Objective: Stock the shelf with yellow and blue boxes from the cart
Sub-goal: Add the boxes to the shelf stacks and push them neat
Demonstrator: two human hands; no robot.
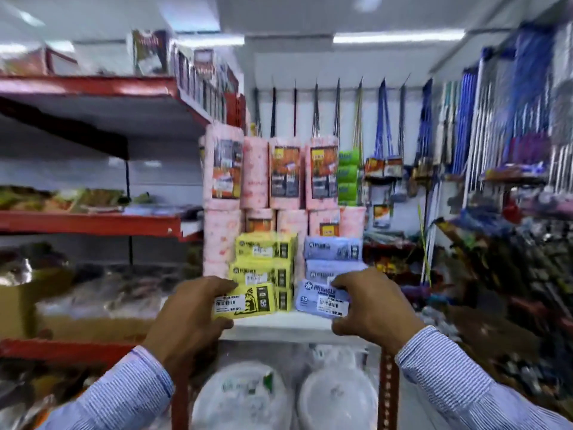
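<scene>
Our hands: left hand (pixel 189 318) grips yellow box (pixel 245 301), right hand (pixel 369 305) grips blue box (pixel 322 297), both at white shelf (pixel 279 325) edge w/ matching stacks behind; pink rolls (pixel 286 172) crowd the back.

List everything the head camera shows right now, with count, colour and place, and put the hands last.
yellow boxes: three visible in a stack, white shelf, left; the nearest one is held.
blue boxes: three in a stack, same shelf, right; the nearest one is held.
pink wrapped rolls: count unclear, two tiers behind the boxes.
green packs: about four, stacked right of the rolls.
white shelf: one, centre.
white plates: two stacks, below the shelf.
red shelving: left side, blurred goods.
hanging mops or brooms: several, blue and dark, back wall.
left hand: grips the yellow box, striped sleeve.
right hand: grips the blue box, striped sleeve.
</scene>
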